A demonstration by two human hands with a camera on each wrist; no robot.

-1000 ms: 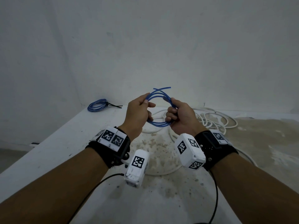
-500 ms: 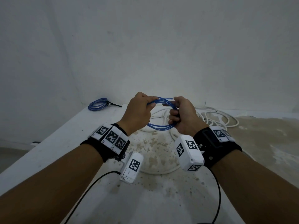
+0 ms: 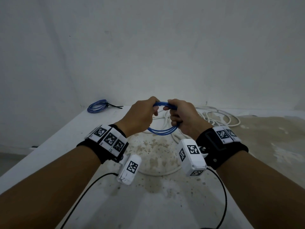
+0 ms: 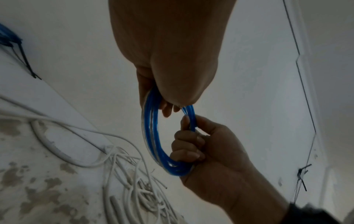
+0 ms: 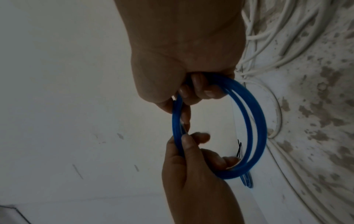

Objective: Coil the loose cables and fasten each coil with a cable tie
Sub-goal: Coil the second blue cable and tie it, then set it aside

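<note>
A: Item one, left hand [image 3: 140, 115]?
B: Fingers curled round the left side of the blue cable coil [image 3: 162, 130], thumb pressed on its top strands. The coil hangs in the air above the tabletop [image 3: 49, 146], clear of it.

A: Item two, right hand [image 3: 184, 119]?
B: Closed round the right side of the same coil, knuckles up; the left wrist view shows its fingers [image 4: 188, 142] wrapped about the strands. The two hands nearly meet at the top of the loop, and its lower arc sags between the wrists.

A: Markings on the wrists?
B: Black straps with white tags of square black-and-white code patterns; a white camera box [image 3: 129, 169] under the left wrist, another [image 3: 191, 157] under the right, same patterns. No readable words.

A: Further out?
B: Loose white cables [image 3: 219, 117] lie in a tangle on the tabletop just beyond and right of the hands, with one wide loop curving beneath the wrists. Near the far left corner rests a second blue coil [image 3: 97, 106], bound by a black cable tie [image 3: 114, 106] whose tail points right. The surface is stained brown at the middle and right.
</note>
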